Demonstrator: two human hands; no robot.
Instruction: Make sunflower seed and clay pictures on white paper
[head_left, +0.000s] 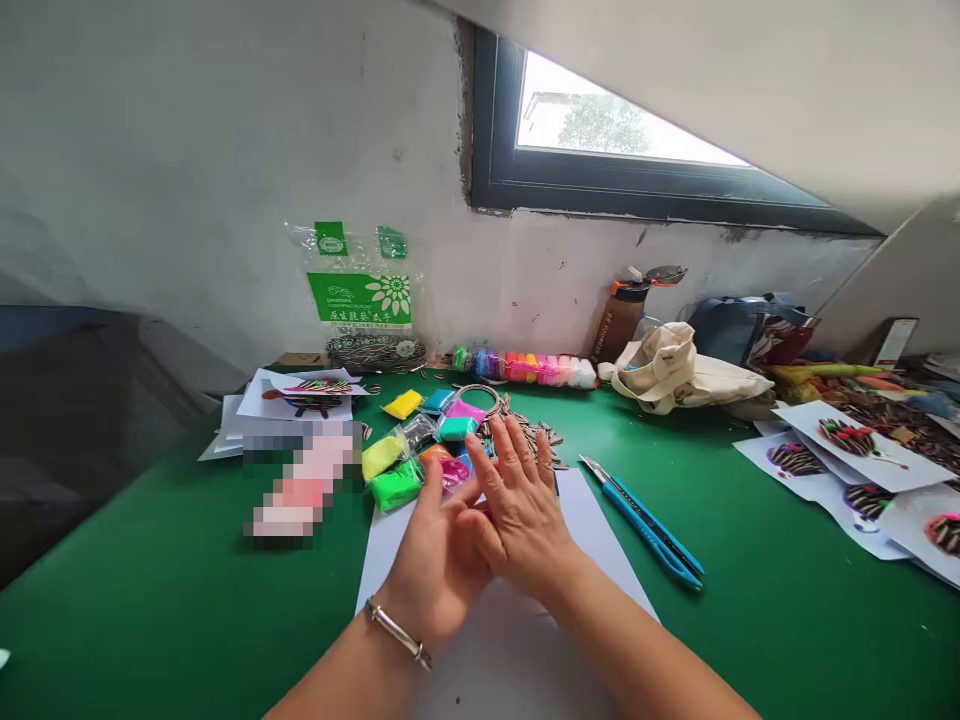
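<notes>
My left hand (442, 560), with a silver bracelet at the wrist, is turned palm up above white paper (592, 520). My right hand (517, 510) lies across it, palm down, its fingers stretched and spread. The palms press together; whatever is between them, if anything, is hidden. Just beyond my fingertips are small packs of coloured clay, among them a green pack (396, 486), a light yellow pack (382, 455) and a yellow pack (403, 404). Striped sunflower seeds (544, 440) lie in a loose pile behind my right hand.
A blue craft knife (649, 530) lies right of the paper. Decorated sheets stand at left (259, 400) and right (810, 480). Along the wall are a seed bag (360, 300), a clay roll (525, 368), a brown bottle (619, 320) and a cloth bag (675, 375).
</notes>
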